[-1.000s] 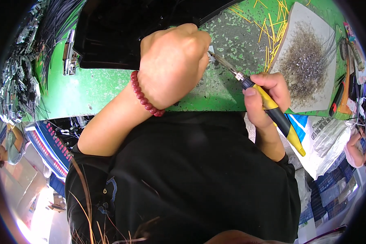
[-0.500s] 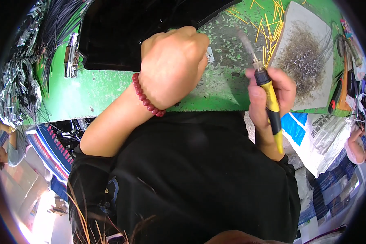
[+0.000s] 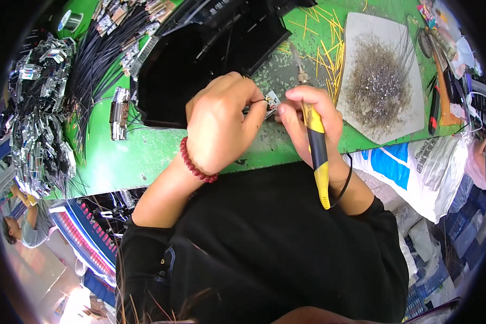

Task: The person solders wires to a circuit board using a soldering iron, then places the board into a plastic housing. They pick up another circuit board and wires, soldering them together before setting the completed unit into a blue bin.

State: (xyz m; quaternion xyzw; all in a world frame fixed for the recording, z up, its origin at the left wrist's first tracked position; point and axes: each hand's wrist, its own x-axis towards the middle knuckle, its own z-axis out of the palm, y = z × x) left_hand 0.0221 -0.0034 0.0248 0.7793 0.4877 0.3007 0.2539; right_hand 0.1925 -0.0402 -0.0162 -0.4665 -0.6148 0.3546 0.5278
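My right hand [image 3: 318, 121] grips a yellow-and-black soldering iron [image 3: 317, 140], its metal tip angled up and away over the bench. Thumb and index of my left hand [image 3: 221, 121], with a red bead bracelet at the wrist, are pinched beside a small pale-and-metal piece [image 3: 272, 102]. What sits between those fingertips is too small to make out. The fingertips of both hands are close together around this piece. Beyond my left hand lies a large glossy black panel [image 3: 167, 81].
Thin yellow sticks [image 3: 329, 62] are scattered by a grey board [image 3: 356, 116] heaped with dark metallic crumbs. Bundled black wires [image 3: 94, 70], metal connector parts [image 3: 43, 119] and a solder spool [image 3: 70, 20] occupy the left. Hand tools [image 3: 443, 100] line the green table's [image 3: 113, 175] right end.
My right hand has brought the soldering iron leftward, nearer my left hand. My left fist has turned into a pinch at the small piece. The view has shifted, showing more of the bench.
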